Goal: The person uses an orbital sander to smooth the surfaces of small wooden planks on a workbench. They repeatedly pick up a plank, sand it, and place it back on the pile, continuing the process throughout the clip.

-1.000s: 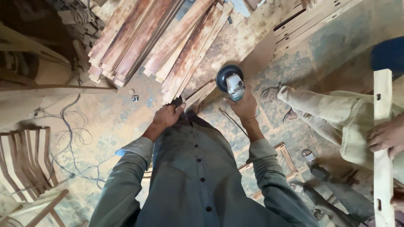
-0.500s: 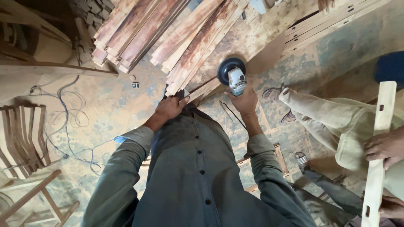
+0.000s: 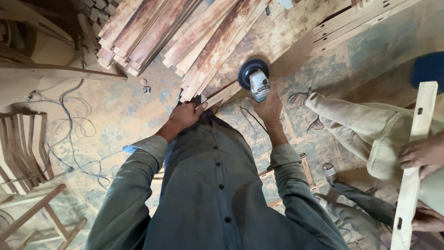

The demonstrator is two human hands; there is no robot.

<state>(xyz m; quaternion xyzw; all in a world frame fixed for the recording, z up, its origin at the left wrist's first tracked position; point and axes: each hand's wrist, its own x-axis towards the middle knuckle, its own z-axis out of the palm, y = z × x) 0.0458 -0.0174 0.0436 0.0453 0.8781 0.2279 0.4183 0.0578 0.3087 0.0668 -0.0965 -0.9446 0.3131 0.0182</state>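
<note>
Wooden boards [image 3: 199,41], reddish and worn, lay stacked across the top of my view, and since a second before the whole stack had slid a little lower and nearer, as my head tipped forward. My hands had hardly shifted on the work; the grinder had kept its place at the edge of the stack. The person beside me had tilted the pale slat [image 3: 414,166] from nearly upright to a clear lean, and their hand had moved further in along it.

Packages, labels and signs I could not make out anywhere on the dusty floor [image 3: 115,115]; only a small dark block lay there near the board ends, and I could not tell what it was.

My right hand [image 3: 267,107] was closed around the body of the grinder [image 3: 256,78], fingers wrapped tight, its dark round disc pressed against the edge of a narrow strip [image 3: 222,95] that stuck out from under the boards. A thin cord ran down from the tool past my wrist. My left hand [image 3: 185,115] was half closed, fingers curled down onto the near end of that same strip, just beside the grinder.

To my right sat the other person in light trousers [image 3: 365,129], one hand [image 3: 423,155] gripping the slat. A chair frame [image 3: 23,153] stood at the far left, with loose wires [image 3: 69,125] trailing over the floor beside it.
</note>
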